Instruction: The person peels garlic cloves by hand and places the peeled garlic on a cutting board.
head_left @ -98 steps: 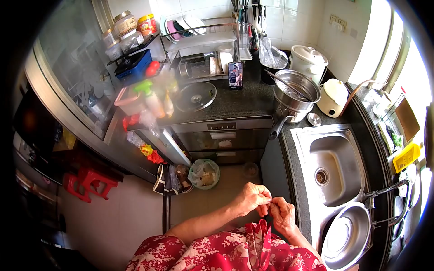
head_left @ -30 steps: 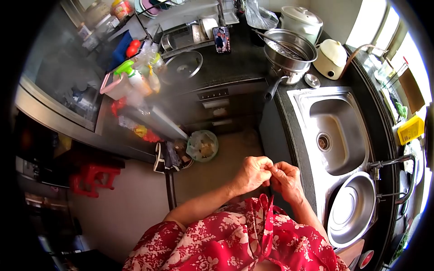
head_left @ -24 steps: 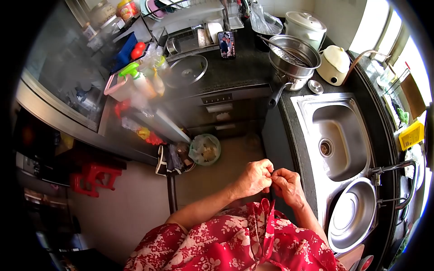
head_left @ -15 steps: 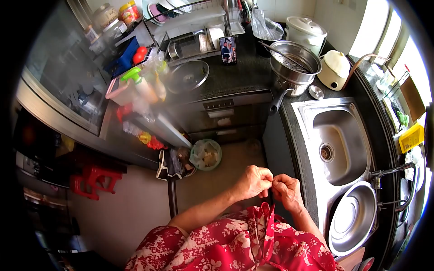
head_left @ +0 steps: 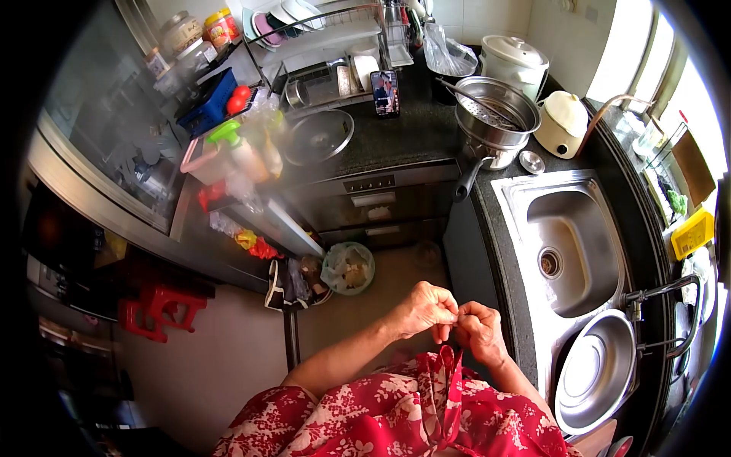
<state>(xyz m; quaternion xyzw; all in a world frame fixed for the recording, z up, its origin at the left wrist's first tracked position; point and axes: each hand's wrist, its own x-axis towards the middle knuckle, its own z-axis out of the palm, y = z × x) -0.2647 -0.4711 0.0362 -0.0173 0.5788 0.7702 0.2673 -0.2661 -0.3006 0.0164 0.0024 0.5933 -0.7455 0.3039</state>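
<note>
A kitchen with a dark counter and steel sink. The left hand and right hand meet, fingers curled; whether they grip anything, I cannot tell. Just below is a red fabric tie.

The bare left hand and right hand meet at pinched fingers, before a red floral cloth garment; anything held is too small to tell. A round silver metal basin sits beside the rectangular steel sink bowl in the dark stone worktop.
</note>
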